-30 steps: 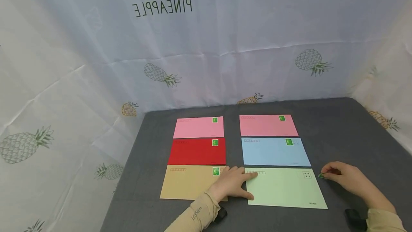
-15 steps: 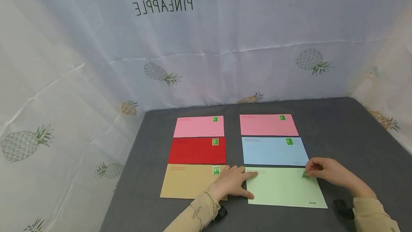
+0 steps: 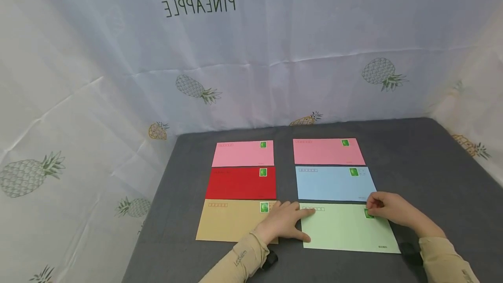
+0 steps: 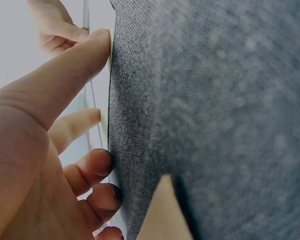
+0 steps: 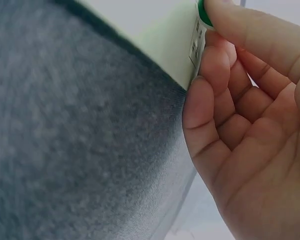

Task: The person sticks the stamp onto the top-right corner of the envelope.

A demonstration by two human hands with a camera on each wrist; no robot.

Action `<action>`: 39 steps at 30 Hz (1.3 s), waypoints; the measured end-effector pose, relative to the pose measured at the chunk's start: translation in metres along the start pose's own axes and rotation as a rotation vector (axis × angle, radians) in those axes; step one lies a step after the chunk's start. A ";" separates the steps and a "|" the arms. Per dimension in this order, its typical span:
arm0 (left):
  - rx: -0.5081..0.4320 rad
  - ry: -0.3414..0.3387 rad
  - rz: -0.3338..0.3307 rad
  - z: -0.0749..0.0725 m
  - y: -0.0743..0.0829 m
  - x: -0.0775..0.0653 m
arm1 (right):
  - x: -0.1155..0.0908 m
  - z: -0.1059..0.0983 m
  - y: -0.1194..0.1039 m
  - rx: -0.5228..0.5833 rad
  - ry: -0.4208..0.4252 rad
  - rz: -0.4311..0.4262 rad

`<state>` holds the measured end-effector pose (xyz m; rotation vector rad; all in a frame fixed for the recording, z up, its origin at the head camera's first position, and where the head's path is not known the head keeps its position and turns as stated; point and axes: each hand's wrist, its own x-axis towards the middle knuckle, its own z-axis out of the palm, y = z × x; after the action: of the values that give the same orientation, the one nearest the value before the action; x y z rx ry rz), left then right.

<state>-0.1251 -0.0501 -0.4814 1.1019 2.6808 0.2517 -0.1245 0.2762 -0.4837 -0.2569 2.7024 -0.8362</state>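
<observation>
A pale green envelope (image 3: pixel 342 230) lies at the front right of the grey table. My left hand (image 3: pixel 283 222) is spread flat, its index finger and thumb resting on the envelope's left edge and its palm side over the tan envelope (image 3: pixel 224 222). At the upper right corner of the green envelope, my right hand (image 3: pixel 397 211) pinches a green stamp (image 3: pixel 368 214) between thumb and fingers, low over the paper. In the right wrist view the thumb covers most of the stamp (image 5: pixel 205 14), and the curled fingers sit beside the envelope's printed boxes.
Behind lie a blue envelope (image 3: pixel 334 182), a pink envelope (image 3: pixel 326 152), a red envelope (image 3: pixel 239 183) and a second pink envelope (image 3: pixel 239 154), each bearing a green stamp. The grey table (image 3: pixel 165 213) meets a pineapple-print curtain (image 3: pixel 251 91) at the back.
My right hand has moved left with the stamp, from beside the green envelope to over its upper right corner, covering the printed boxes there. The left hand has stayed put.
</observation>
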 end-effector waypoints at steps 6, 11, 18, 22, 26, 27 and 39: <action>0.007 -0.008 -0.004 0.000 -0.001 0.001 | 0.003 0.001 -0.003 -0.009 0.022 -0.037; 0.004 -0.007 -0.004 0.000 -0.001 0.003 | 0.004 0.001 -0.006 -0.035 0.030 -0.048; 0.008 -0.003 0.002 -0.002 -0.001 0.002 | 0.004 0.000 -0.009 -0.059 0.047 -0.060; 0.003 -0.001 0.001 -0.003 0.000 0.001 | 0.004 0.000 -0.009 -0.069 0.036 -0.023; -0.006 -0.006 -0.003 -0.003 0.000 0.001 | 0.004 0.000 -0.008 -0.070 0.021 0.007; -0.007 -0.007 -0.004 -0.003 0.000 0.001 | 0.004 0.000 -0.008 -0.070 0.018 0.003; -0.005 -0.003 0.005 -0.001 -0.003 0.003 | 0.000 -0.001 -0.008 -0.039 0.036 -0.011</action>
<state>-0.1292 -0.0499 -0.4810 1.1068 2.6739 0.2576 -0.1244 0.2704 -0.4785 -0.2685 2.7556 -0.7991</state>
